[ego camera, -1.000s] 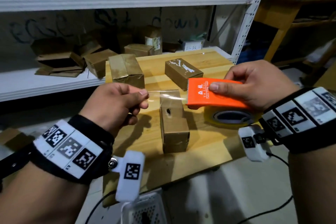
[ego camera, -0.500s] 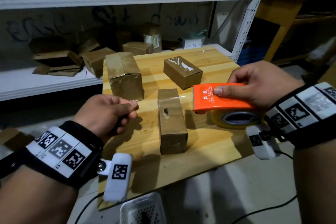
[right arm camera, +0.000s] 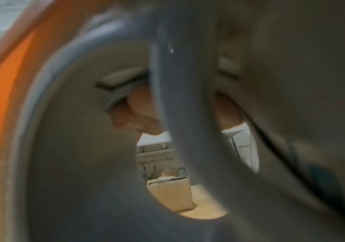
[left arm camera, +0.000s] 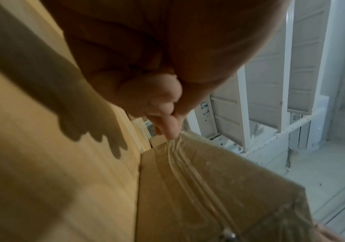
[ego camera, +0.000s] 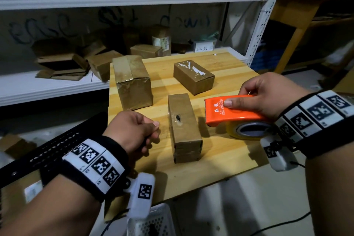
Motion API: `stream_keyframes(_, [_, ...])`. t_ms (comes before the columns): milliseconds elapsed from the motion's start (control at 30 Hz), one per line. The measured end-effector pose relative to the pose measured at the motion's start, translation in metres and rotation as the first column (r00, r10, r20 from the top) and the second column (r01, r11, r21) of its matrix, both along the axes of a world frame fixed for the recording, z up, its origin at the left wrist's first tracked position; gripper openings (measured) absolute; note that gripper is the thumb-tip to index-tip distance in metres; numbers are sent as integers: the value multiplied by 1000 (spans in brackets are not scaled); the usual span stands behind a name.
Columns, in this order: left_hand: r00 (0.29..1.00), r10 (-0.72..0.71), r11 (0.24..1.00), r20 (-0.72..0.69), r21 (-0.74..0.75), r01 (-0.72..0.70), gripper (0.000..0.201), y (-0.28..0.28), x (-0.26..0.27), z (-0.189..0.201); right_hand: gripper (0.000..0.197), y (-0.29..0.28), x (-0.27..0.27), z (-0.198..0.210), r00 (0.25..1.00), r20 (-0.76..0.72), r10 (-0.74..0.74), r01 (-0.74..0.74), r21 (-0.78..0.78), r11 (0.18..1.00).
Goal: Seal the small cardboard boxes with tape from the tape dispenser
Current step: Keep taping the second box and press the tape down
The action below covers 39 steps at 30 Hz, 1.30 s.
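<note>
A narrow cardboard box (ego camera: 183,126) with a dark hole in its top lies lengthwise on the wooden table (ego camera: 226,157). My left hand (ego camera: 134,130) sits just left of it and pinches the free end of a clear tape strip (left arm camera: 179,153) between thumb and finger; the strip runs over the box (left arm camera: 229,196). My right hand (ego camera: 268,96) grips the orange tape dispenser (ego camera: 228,111) with its yellowish roll (ego camera: 247,130), right of the box and low over the table. In the right wrist view the grey roll core (right arm camera: 105,147) fills the picture.
Two more boxes stand on the table: a taller taped one (ego camera: 132,82) at the back left and a flat one (ego camera: 193,76) at the back middle. White shelving (ego camera: 57,88) behind holds several boxes. A white perforated basket (ego camera: 153,222) sits below the table's near edge.
Both hands came down toward the table. The stretched tape, held above the box a second ago, now lies across the box top, with my left hand lower beside the box.
</note>
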<state>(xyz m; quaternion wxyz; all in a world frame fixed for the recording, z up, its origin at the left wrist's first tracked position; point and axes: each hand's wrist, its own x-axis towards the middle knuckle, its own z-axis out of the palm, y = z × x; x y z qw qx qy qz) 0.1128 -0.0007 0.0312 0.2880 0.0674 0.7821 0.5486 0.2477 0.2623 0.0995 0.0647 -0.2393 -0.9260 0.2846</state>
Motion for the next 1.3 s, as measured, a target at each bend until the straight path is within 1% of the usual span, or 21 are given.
stream_keyframes(67, [1000, -1, 1000, -1, -16, 1, 29, 5, 2, -2, 60, -2, -1, -1, 1000, 20, -19, 19, 1, 1000])
stream_keyframes(167, [1000, -8, 999, 1, -37, 8, 21, 11, 8, -3, 63, -4, -4, -2, 999, 46, -25, 25, 18, 1000])
stream_keyframes(267, [1000, -18, 999, 14, -50, 19, 16, 15, 9, -4, 58, -7, -6, -5, 996, 79, -42, 39, 31, 999])
stream_keyframes(467, [996, -79, 995, 35, -59, 81, 23, 20, 7, -3, 53, -11, -10, -5, 992, 113, -56, 50, 61, 997])
stream_keyframes(567, [996, -81, 994, 39, -75, 84, 22, 20, 6, -3, 55, -11, -12, -4, 991, 123, -49, 43, 46, 998])
stream_keyframes(633, [997, -78, 992, -21, -104, 75, 20, 20, 5, -3, 60, -11, -12, -4, 991, 127, -40, 37, 29, 999])
stream_keyframes(700, [986, -80, 982, -145, -180, 53, 16, 21, 3, -4, 60, -11, -12, -3, 991, 130, -36, 34, 17, 999])
stream_keyframes(767, [964, -102, 959, -244, -283, 30, 29, 21, 2, -3, 57, -11, -11, -4, 992, 125, -28, 28, 3, 1000])
stream_keyframes(800, [962, -117, 956, -248, -290, 41, 30, 21, 3, -2, 57, -11, -11, -4, 992, 123, -25, 25, -1, 1000])
stream_keyframes(900, [963, -169, 973, -209, -190, 129, 15, 21, 6, -3, 58, -11, -10, -4, 992, 125, -26, 27, -6, 1000])
stream_keyframes(967, [961, -183, 979, -205, -125, 160, 9, 22, 11, -2, 57, -11, -10, -4, 991, 134, -27, 26, 6, 1000])
stream_keyframes(1000, [970, -156, 987, -186, -70, 146, 7, 24, 13, -1, 56, -12, -10, -4, 990, 137, -29, 27, 14, 1000])
stream_keyframes(1067, [995, -37, 995, -96, 84, 46, 11, 27, 15, 5, 55, -12, -10, -5, 990, 135, -31, 26, 33, 999])
stream_keyframes(1100, [999, 22, 986, -35, 163, -16, 13, 27, 15, 10, 56, -12, -10, -5, 991, 134, -30, 24, 43, 999])
stream_keyframes(1133, [999, 49, 975, 6, 215, -49, 14, 27, 16, 16, 56, -12, -9, -6, 991, 130, -30, 23, 51, 998])
stream_keyframes(1167, [999, 46, 972, 22, 231, -50, 18, 26, 16, 21, 56, -13, -9, -6, 991, 128, -32, 25, 57, 998])
stream_keyframes(1200, [1000, 11, 977, 11, 215, -13, 25, 25, 17, 25, 57, -13, -9, -7, 992, 124, -33, 26, 58, 998])
stream_keyframes(1300, [986, -153, 983, -61, 93, 158, 54, 23, 29, 37, 57, -14, -10, -9, 994, 108, -24, 16, 72, 997])
